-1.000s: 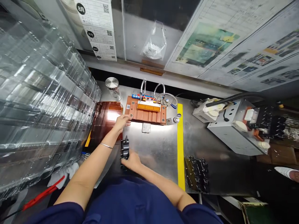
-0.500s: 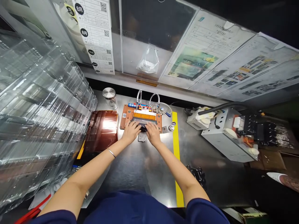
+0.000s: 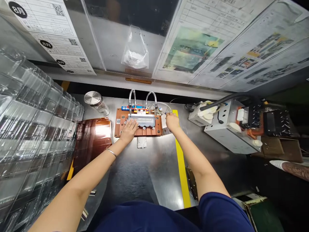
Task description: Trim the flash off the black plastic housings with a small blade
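A brown fixture plate (image 3: 118,129) lies on the metal table with a grey and black part (image 3: 146,121) seated across its middle. My left hand (image 3: 129,129) rests flat on the left end of this part, fingers stretched out. To the right of the plate, my right hand (image 3: 172,122) is closed around the blue handle of a lever joined to a small round valve (image 3: 160,110); the fingers cover most of the handle. Two bendable metal hoses (image 3: 151,93) arch over the back of the fixture. Behind the part lies a blue tool (image 3: 125,108).
Clear plastic trays (image 3: 26,129) are stacked high on the left, beside reddish-brown sheets (image 3: 94,133). A lidded glass jar (image 3: 96,102) stands behind them. A folded white cloth (image 3: 142,142) lies before the fixture. Yellow tape (image 3: 181,161) and a white machine (image 3: 229,135) are to the right.
My right hand has left the part and moved right to the lever. My left hand stays on the part, now flatter. The orange strip no longer shows. The camera view has shifted.
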A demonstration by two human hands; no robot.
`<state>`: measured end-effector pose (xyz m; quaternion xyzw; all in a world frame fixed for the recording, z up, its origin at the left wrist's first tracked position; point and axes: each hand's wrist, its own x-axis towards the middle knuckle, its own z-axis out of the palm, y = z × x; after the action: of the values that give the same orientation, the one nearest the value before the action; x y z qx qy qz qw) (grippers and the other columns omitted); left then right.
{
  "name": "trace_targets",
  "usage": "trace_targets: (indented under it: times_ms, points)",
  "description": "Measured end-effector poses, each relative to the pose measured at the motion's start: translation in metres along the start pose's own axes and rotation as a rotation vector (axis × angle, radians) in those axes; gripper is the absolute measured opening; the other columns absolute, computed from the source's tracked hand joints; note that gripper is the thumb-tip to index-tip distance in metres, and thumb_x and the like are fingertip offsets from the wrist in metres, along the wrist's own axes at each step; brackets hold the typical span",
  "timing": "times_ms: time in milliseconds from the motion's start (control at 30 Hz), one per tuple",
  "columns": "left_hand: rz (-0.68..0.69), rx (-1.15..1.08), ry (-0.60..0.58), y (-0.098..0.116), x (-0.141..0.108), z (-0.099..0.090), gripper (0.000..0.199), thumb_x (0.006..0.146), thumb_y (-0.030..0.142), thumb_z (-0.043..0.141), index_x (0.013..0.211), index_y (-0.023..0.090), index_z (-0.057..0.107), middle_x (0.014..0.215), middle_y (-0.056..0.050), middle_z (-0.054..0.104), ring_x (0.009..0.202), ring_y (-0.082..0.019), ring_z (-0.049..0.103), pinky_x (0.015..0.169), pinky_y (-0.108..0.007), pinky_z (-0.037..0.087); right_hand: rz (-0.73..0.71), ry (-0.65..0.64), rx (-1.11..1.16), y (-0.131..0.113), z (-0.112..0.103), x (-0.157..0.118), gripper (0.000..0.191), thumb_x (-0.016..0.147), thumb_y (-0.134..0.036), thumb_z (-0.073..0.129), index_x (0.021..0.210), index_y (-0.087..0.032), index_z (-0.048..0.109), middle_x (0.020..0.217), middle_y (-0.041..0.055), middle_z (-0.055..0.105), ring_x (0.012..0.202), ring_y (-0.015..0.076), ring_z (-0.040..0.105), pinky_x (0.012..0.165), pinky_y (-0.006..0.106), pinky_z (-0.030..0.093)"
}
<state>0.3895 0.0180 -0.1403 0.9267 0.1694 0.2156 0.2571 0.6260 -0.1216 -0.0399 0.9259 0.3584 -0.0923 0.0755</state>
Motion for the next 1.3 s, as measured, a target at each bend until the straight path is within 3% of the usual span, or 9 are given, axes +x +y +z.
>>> trace_targets:
  times_ms: [133,367,500,600,733,867,1033,1167,1300]
  points:
    - [-0.008,0.000,0.007,-0.002,-0.002,0.003,0.030,0.095,0.025,0.048,0.120,0.020,0.063,0.132,-0.017,0.064,0.132,-0.033,0.050,0.109,-0.062,0.037,-0.006,-0.050,-0.026,0.011,-0.009,0.019,0.035,0.089,-0.002,0.039,0.103,-0.009,0.070,0.105,0.0228,0.069,0.108,0.0304,0.058,0.082,0.036,0.045]
    - [-0.135,-0.031,-0.017,0.011,0.005,-0.010,0.027,0.093,0.030,0.051,0.111,0.019,0.068,0.127,-0.014,0.067,0.130,-0.030,0.054,0.111,-0.056,0.037,-0.012,-0.016,0.103,0.020,-0.020,0.024,0.039,0.092,-0.006,0.038,0.119,-0.011,0.065,0.120,0.0218,0.065,0.115,0.0305,0.056,0.093,0.041,0.045]
    - [-0.344,-0.021,0.017,0.013,0.014,-0.026,0.033,0.092,0.032,0.050,0.119,0.018,0.063,0.132,-0.016,0.063,0.130,-0.030,0.052,0.113,-0.053,0.033,-0.009,0.025,0.296,-0.001,-0.002,0.002,0.041,0.094,-0.017,0.040,0.132,-0.012,0.055,0.133,0.0210,0.058,0.119,0.0311,0.056,0.097,0.044,0.045]
    - [-0.553,-0.005,0.053,0.012,0.020,-0.034,0.043,0.090,0.035,0.053,0.124,0.011,0.056,0.140,-0.025,0.053,0.135,-0.038,0.045,0.112,-0.060,0.030,-0.054,-0.020,0.496,-0.028,0.023,-0.023,0.046,0.093,-0.024,0.045,0.138,-0.016,0.049,0.118,0.0136,0.068,0.102,0.0246,0.066,0.091,0.038,0.052]
    - [-0.663,-0.053,0.042,0.032,0.004,-0.043,0.043,0.080,0.033,0.066,0.115,0.010,0.055,0.124,-0.028,0.061,0.123,-0.041,0.055,0.101,-0.058,0.041,-0.105,-0.017,0.723,-0.051,0.047,-0.069,0.067,0.083,-0.023,0.053,0.147,-0.017,0.035,0.117,0.0126,0.068,0.094,0.0231,0.069,0.085,0.037,0.056]
    - [-0.545,-0.129,0.103,0.074,-0.057,-0.065,0.047,0.076,0.024,0.070,0.117,0.015,0.049,0.103,-0.016,0.068,0.098,-0.030,0.068,0.086,-0.048,0.053,-0.187,0.023,0.885,-0.049,0.048,-0.132,0.069,0.077,-0.015,0.049,0.145,-0.020,0.038,0.127,0.0116,0.062,0.101,0.0196,0.066,0.081,0.033,0.057]
    - [-0.231,-0.186,0.181,0.119,-0.141,-0.108,0.033,0.074,0.011,0.061,0.104,0.022,0.059,0.100,-0.008,0.068,0.102,-0.025,0.065,0.093,-0.046,0.052,-0.220,0.013,0.937,-0.049,0.039,-0.199,0.046,0.074,-0.010,0.043,0.115,-0.019,0.062,0.113,0.0091,0.066,0.102,0.0189,0.063,0.084,0.030,0.053]
    - [0.054,-0.146,0.289,0.136,-0.172,-0.136,0.043,0.075,0.003,0.053,0.111,0.025,0.059,0.109,-0.007,0.067,0.112,-0.023,0.062,0.104,-0.051,0.046,-0.209,-0.052,0.908,-0.079,0.029,-0.248,0.032,0.077,-0.014,0.047,0.103,-0.019,0.064,0.082,0.0056,0.069,0.077,0.0203,0.064,0.072,0.029,0.050]
    - [0.278,-0.002,0.380,0.143,-0.186,-0.155,0.054,0.079,0.000,0.046,0.126,0.026,0.051,0.113,-0.008,0.067,0.116,-0.022,0.060,0.100,-0.048,0.050,-0.482,-0.234,0.976,-0.120,0.004,-0.314,0.026,0.078,-0.020,0.057,0.103,-0.023,0.065,0.073,-0.0002,0.070,0.067,0.0170,0.064,0.067,0.025,0.048]
